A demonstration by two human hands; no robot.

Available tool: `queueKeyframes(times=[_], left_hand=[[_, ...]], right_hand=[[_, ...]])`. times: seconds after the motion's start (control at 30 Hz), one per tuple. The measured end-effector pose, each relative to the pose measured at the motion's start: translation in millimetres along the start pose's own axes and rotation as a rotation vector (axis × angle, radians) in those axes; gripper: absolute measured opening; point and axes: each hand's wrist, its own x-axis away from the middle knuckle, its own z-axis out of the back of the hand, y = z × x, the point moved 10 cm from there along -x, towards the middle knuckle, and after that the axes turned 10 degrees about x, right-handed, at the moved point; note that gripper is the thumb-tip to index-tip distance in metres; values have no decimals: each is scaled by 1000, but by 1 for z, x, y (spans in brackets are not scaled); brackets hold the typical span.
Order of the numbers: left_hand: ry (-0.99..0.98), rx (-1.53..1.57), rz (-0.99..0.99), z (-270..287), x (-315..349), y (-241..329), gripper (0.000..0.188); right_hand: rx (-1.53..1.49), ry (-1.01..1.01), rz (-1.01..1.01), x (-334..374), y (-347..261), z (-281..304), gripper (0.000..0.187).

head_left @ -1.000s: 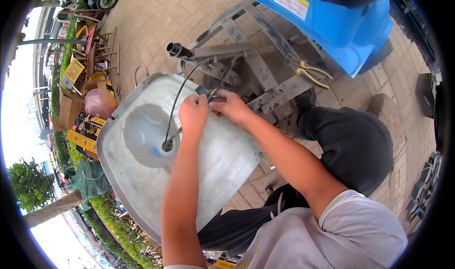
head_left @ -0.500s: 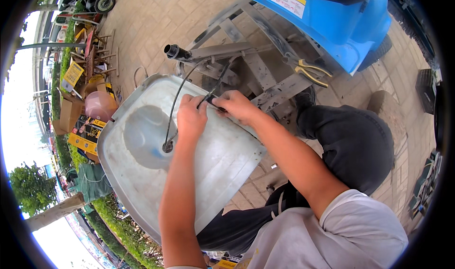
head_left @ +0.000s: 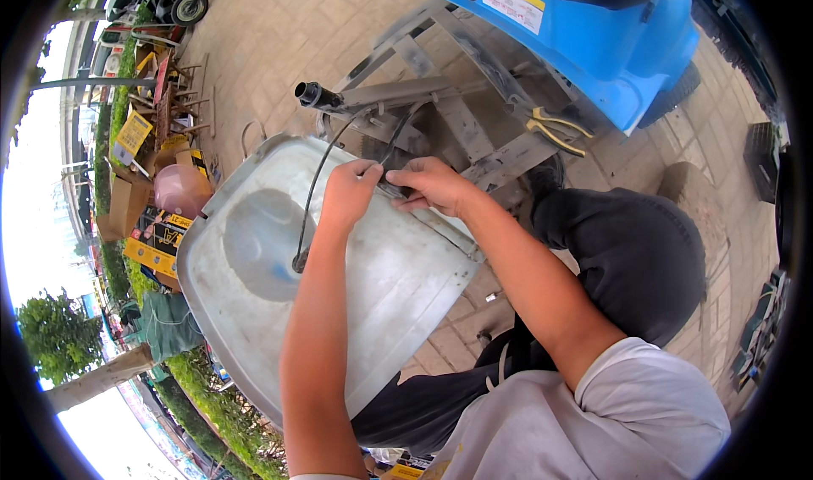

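A large silver metal panel (head_left: 398, 294) with a round recess lies in front of me. Out of a hole in that recess comes a thin black cable (head_left: 310, 205), which runs up toward a worn metal frame (head_left: 470, 133). At the panel's far edge, my left hand (head_left: 350, 194) is closed, thumb against fingers, around a dark cable. My right hand (head_left: 432, 184) pinches a small black piece on the cable close beside it. The fingers partly hide this piece, so its exact kind does not show. Yellow-handled pliers (head_left: 555, 131) rest on the frame, beyond my right hand.
A blue plastic body (head_left: 601, 48) with a tyre stands at the far right, with part of a person in dark clothing above it. Cardboard boxes (head_left: 127, 205) and a pink bowl (head_left: 180, 190) are at the left. A stone block (head_left: 690, 201) sits on the paving at right.
Both hands have shifted slightly to the right, and the right hand has turned, with its fingers spread below the thumb. The panel has moved a little to the right.
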Motion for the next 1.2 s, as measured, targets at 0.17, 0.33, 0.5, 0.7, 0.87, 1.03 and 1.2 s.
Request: queueKeyframes(times=[0.17, 0.33, 0.5, 0.7, 0.87, 1.03, 1.2], left_hand=[[6, -90, 18, -1, -10, -5, 26], [26, 2, 30, -1, -12, -12, 23], [-77, 150, 141, -2, -6, -16, 23], [103, -101, -54, 5, -6, -4, 23], [5, -44, 105, 5, 8, -2, 20], [136, -180, -322, 10, 27, 4, 20], [224, -219, -394, 0, 44, 31, 17]], right_hand=[[-47, -56, 2, 0, 1, -4, 32], [-95, -92, 35, -3, 0, -5, 29], [-62, -57, 23, -3, -1, 0, 27], [-24, -98, 76, -4, -4, -5, 27], [18, -65, 84, 3, -15, -2, 30], [46, 13, -10, 20, -43, -15, 35], [-61, 28, 146, 9, -55, -13, 35]])
